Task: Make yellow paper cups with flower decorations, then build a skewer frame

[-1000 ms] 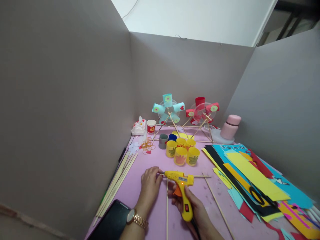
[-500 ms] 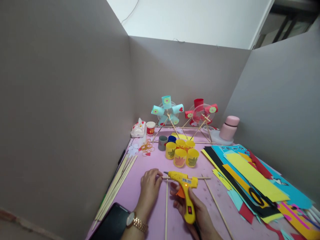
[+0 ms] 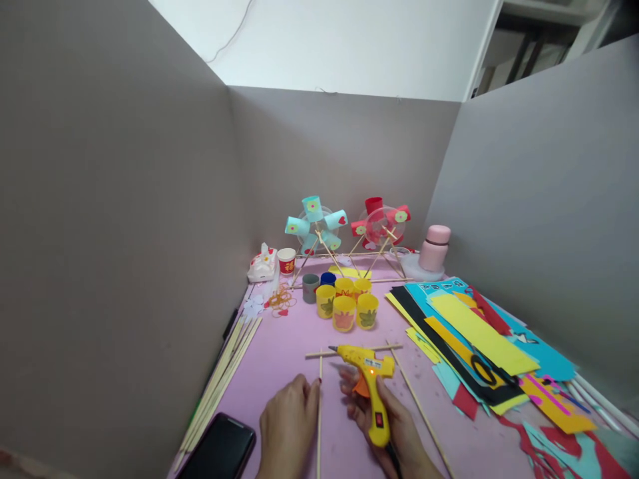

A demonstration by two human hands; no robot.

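To glue this joint well, we judged, we needed the long stick (image 3: 319, 436) lying square under or against the short stick (image 3: 313, 355), with the tip of the glue gun (image 3: 368, 360) right at the crossing and only a small bead squeezed out. The tip pointed at that spot and sat just beside it; whether it touched the wood we could not tell. A steady grip low on the long stick, clear of the hot tip, seemed the safest way to stop it from rolling, and the slanting stick (image 3: 424, 407) was best left undisturbed.

Our right hand (image 3: 388, 418) was wrapped around the glue gun's handle, thumb behind it and fingers curled loosely in front, near the orange trigger (image 3: 360, 386); we could not see whether the trigger was pressed. Our left hand (image 3: 289, 419) was curled, its fingertips against the long stick below the crossing, but whether they pinched it or merely pressed it down was hidden.

The sticks being joined lay mid-table, the long one running toward the near edge of the table (image 3: 284, 346). The phone (image 3: 219, 444) lay by the left edge, toward the near corner.
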